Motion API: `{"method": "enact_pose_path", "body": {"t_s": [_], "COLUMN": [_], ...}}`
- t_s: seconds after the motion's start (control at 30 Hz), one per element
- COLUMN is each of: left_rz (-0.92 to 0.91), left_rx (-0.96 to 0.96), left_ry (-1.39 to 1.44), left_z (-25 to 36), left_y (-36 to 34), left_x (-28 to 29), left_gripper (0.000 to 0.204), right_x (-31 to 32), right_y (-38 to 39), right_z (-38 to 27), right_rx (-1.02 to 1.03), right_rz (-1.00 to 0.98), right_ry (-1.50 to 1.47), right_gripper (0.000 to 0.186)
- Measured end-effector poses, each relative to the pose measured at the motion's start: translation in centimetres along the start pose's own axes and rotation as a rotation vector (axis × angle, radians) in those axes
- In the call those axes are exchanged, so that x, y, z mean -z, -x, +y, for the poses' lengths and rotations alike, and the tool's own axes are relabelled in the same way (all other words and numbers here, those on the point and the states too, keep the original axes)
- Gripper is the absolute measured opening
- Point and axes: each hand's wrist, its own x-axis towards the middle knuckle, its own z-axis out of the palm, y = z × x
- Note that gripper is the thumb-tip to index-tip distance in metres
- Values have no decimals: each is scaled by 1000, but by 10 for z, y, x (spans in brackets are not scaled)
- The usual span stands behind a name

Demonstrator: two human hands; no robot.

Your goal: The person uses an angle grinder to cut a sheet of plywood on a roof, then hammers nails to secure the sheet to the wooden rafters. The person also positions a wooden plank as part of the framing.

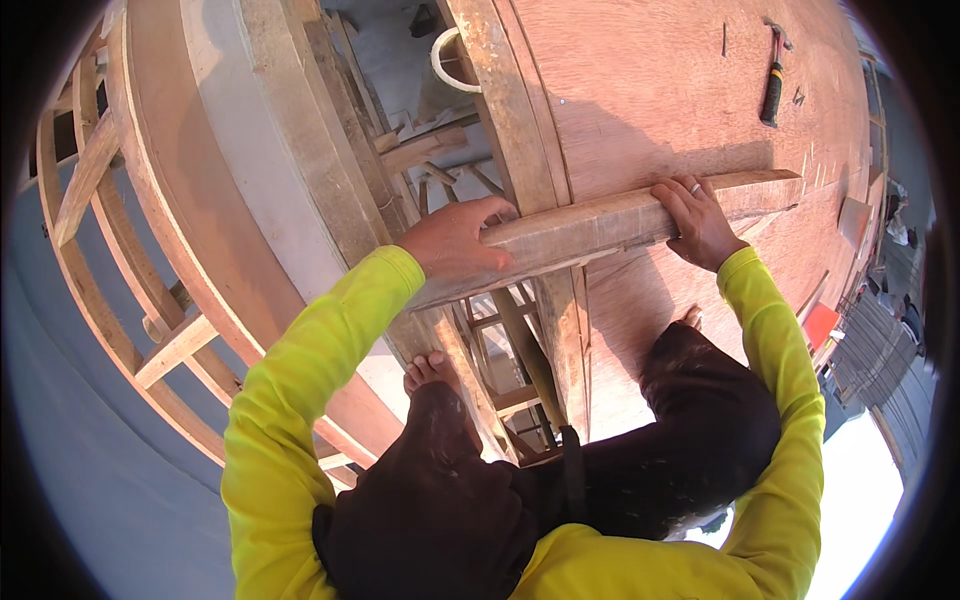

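Note:
A thick wooden beam (pixel 590 232) lies crosswise in front of me, spanning the gap between a timber frame on the left and a reddish plywood sheet (pixel 640 80) on the right. My left hand (pixel 455 240) is closed around the beam near its left end, the thumb and fingers spread over its width. Further right, my right hand (pixel 697 220), with a ring on one finger, curls over the beam's top edge. The beam's right end rests over the plywood, and its underside is hidden.
A claw hammer (pixel 773 85) lies on the plywood at the far right, near a few nails. Below the gap, a drop shows loose timber and a round pipe or bucket rim (pixel 437 62). My bare left foot (pixel 430 370) stands on the left timber. Curved wooden framing (pixel 150 270) flanks the left.

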Motion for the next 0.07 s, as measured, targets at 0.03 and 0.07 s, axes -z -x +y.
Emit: {"method": "enact_pose_path", "body": {"t_s": [0.03,0.07], "left_rz": [-14,-17], "left_rx": [-12,-15], "left_ry": [69,50], "left_z": [-2,-5], "left_y": [-1,-5], "left_x": [0,-1], "left_gripper": [71,74], "right_x": [-2,-4], "right_y": [1,2], "right_z": [1,1], "right_rx": [2,4], "right_rz": [9,19], "right_ry": [0,0], "right_gripper": [77,77]}}
